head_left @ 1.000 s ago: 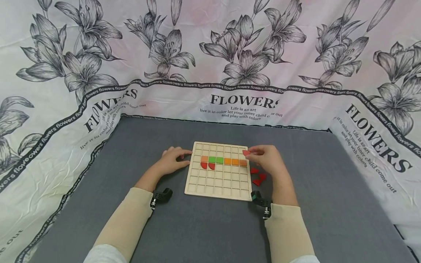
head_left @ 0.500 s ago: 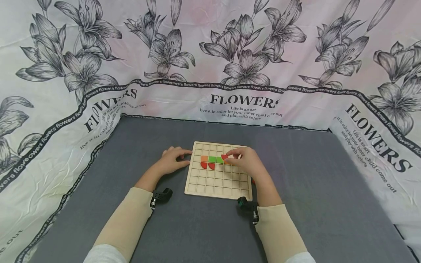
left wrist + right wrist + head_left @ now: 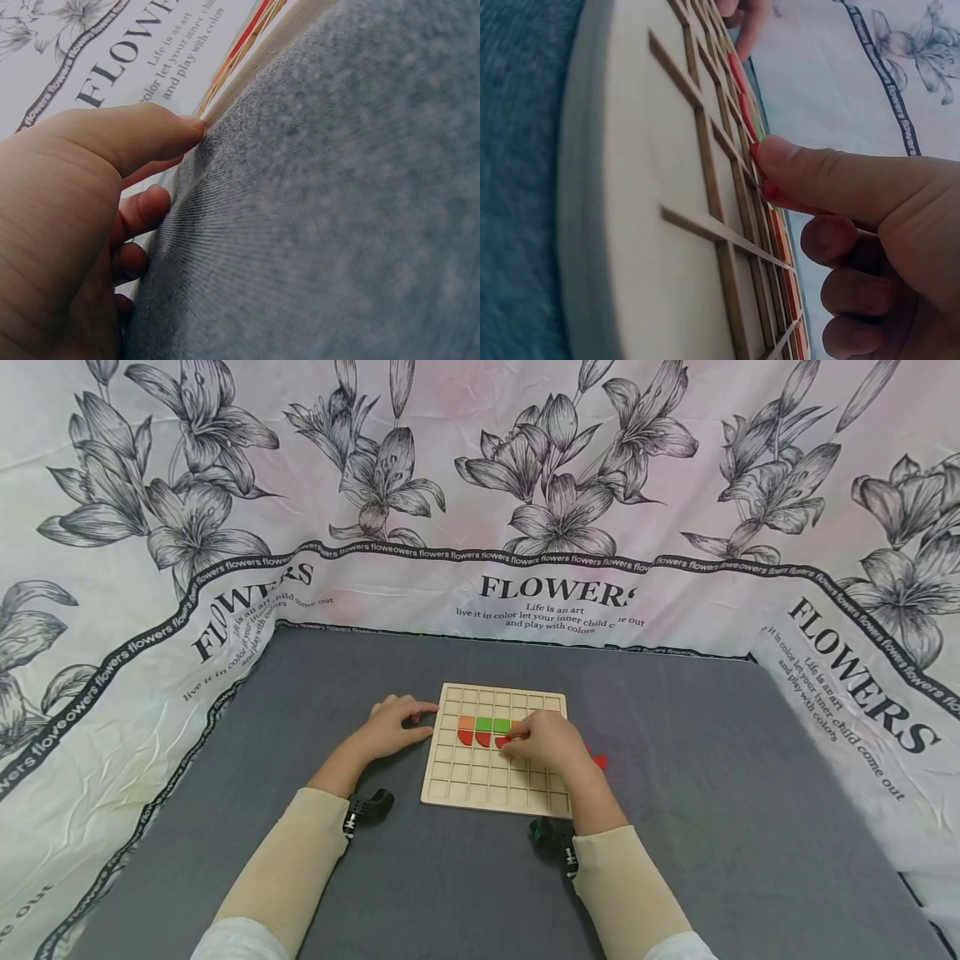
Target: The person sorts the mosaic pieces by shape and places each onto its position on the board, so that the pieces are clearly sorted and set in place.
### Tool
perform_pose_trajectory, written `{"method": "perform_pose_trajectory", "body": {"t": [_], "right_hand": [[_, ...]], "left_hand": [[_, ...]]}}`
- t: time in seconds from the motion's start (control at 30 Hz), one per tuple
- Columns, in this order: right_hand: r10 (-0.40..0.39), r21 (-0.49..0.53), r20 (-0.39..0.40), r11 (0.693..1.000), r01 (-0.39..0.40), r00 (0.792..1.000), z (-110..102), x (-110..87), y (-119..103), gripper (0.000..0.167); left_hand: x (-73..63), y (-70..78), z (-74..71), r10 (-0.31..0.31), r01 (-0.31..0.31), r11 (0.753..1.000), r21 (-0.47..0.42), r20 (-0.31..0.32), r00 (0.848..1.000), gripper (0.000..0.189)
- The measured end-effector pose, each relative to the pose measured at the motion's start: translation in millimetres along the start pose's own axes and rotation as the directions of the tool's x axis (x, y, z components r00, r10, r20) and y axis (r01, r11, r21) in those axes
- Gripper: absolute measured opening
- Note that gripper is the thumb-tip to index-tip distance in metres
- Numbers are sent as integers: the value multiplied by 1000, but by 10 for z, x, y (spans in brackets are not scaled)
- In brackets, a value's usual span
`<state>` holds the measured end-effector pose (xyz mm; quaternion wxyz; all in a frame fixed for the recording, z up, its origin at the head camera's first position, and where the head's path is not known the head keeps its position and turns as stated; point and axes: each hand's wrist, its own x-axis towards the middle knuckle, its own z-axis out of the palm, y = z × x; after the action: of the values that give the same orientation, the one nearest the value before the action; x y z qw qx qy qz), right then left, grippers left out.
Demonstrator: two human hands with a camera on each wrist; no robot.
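Observation:
A light wooden board (image 3: 495, 781) with a grid of raised ridges lies on the grey cloth. My right hand (image 3: 551, 742) is over its middle, pinching a red quarter-round tile (image 3: 502, 742) between thumb and finger, low at a cell below the green tiles (image 3: 492, 725). Two more red quarter-round tiles (image 3: 474, 738) sit in the cells to its left. An orange tile (image 3: 467, 722) begins the row above; the row's right part is hidden behind my right hand. My left hand (image 3: 393, 724) touches the board's left edge with thumb and index finger, other fingers loosely bent.
Loose red tiles (image 3: 599, 761) lie on the cloth right of the board, partly hidden by my right hand. The grey cloth (image 3: 712, 793) spreads around the board. A white flower-printed curtain (image 3: 555, 602) stands behind and at both sides.
My right hand has carried the red tile leftward from the board's right edge, then down to the cell beside the two red tiles. My left hand and the board have stayed still.

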<state>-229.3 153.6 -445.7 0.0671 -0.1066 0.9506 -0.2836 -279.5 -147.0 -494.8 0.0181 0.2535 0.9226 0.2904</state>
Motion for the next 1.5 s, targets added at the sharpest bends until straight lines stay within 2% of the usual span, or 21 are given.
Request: {"method": "perform_pose_trajectory", "body": {"t": [0.2, 0.4, 0.87, 1.0, 1.17, 1.33, 1.5], "right_hand": [[-13, -112, 3, 994, 13, 1000, 28, 25, -32, 15], [-14, -175, -5, 985, 13, 1000, 37, 40, -37, 15], [-89, -223, -11, 971, 84, 996, 19, 17, -36, 9], [-84, -187, -5, 979, 82, 996, -9, 0, -15, 8], [-37, -45, 14, 998, 38, 999, -193, -61, 92, 26], [45, 74, 6, 996, -46, 999, -444, -132, 338, 40], [121, 144, 15, 982, -122, 993, -604, -223, 599, 42]], "left_hand": [[-5, 7, -5, -3, 3, 1000, -4, 2, 1000, 43], [-6, 18, -8, -9, 9, 1000, -1, 0, 1000, 43], [-2, 22, -6, 3, -3, 1000, 3, -3, 1000, 42], [-5, 27, -7, -1, 1, 1000, 3, -2, 1000, 42], [-9, 22, 5, -1, 1, 1000, -6, -4, 1000, 42], [-2, 17, 12, -5, 5, 1000, -4, -3, 1000, 42], [-1, 10, 8, -8, 8, 1000, 0, -4, 1000, 42]]}}
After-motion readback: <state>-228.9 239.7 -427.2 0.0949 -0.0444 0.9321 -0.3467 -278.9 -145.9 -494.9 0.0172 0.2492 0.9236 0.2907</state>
